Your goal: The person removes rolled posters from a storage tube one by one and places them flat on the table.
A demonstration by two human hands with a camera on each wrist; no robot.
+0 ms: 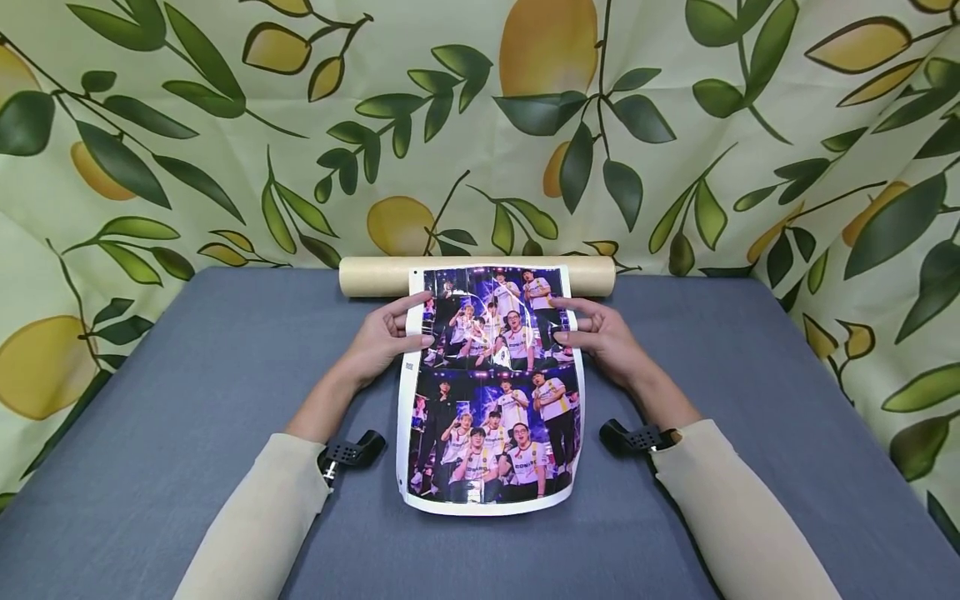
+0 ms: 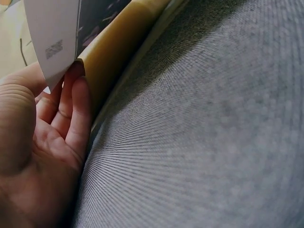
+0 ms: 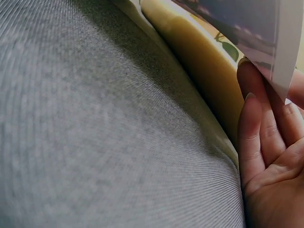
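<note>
Nearest the person, two forearms in cream-coloured sleeves (image 1: 262,517) reach in over the near edge of the grey cloth-covered desk (image 1: 750,375), each wrist carrying a small black camera mount (image 1: 351,454). Between them lies a glossy printed poster with a white border (image 1: 491,433), showing the same group photograph twice, one above the other. Its lower half rests flat near the middle of the desk; its upper half curves up toward the far edge.

The left hand (image 1: 382,337) holds the poster's left border, thumb on the printed face and fingers (image 2: 76,118) curled behind the sheet, as the left wrist view shows. The right hand (image 1: 603,333) holds the right border likewise, its fingers (image 3: 254,128) curled under the paper's white margin in the right wrist view.

Just beyond the hands, a tan cardboard tube (image 1: 360,277) lies along the far edge of the desk, parallel to it, with the poster's top edge resting on it.

Behind and to both sides hangs a pale green fabric backdrop printed with lemons and dark leaves (image 1: 225,150).
</note>
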